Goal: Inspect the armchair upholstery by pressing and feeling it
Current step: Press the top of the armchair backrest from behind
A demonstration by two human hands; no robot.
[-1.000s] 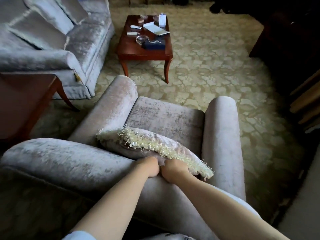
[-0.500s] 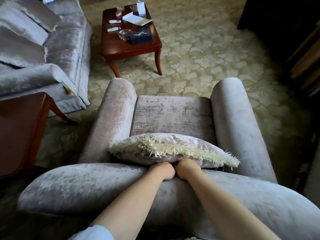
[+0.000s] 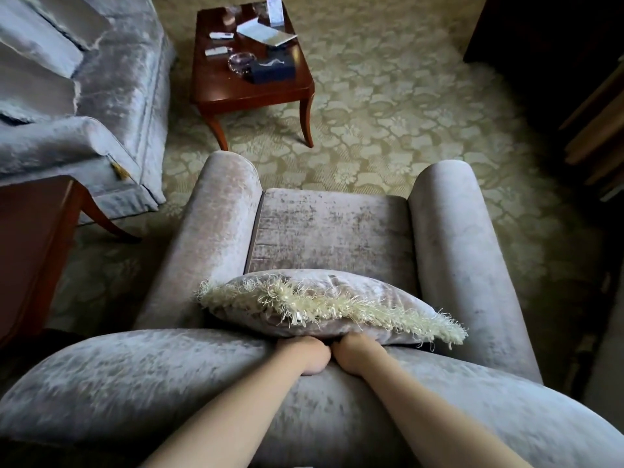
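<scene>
Pale green floral carpet (image 3: 388, 106) spreads across the floor. A dark wooden coffee table (image 3: 250, 86) stands on it, cluttered with small items, beside a grey velvet sofa (image 3: 111, 82). Dark furniture (image 3: 547, 45) looms at the right.

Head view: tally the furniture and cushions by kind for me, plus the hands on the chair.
Armchairs: 1, the armchair
Sofas: 1, the sofa
Wooden tables: 2, the coffee table and the side table
Fringed cushions: 1, the fringed cushion
Hands: 2, the left hand and right hand, fingers hidden under the cushion
Total: 7
</scene>
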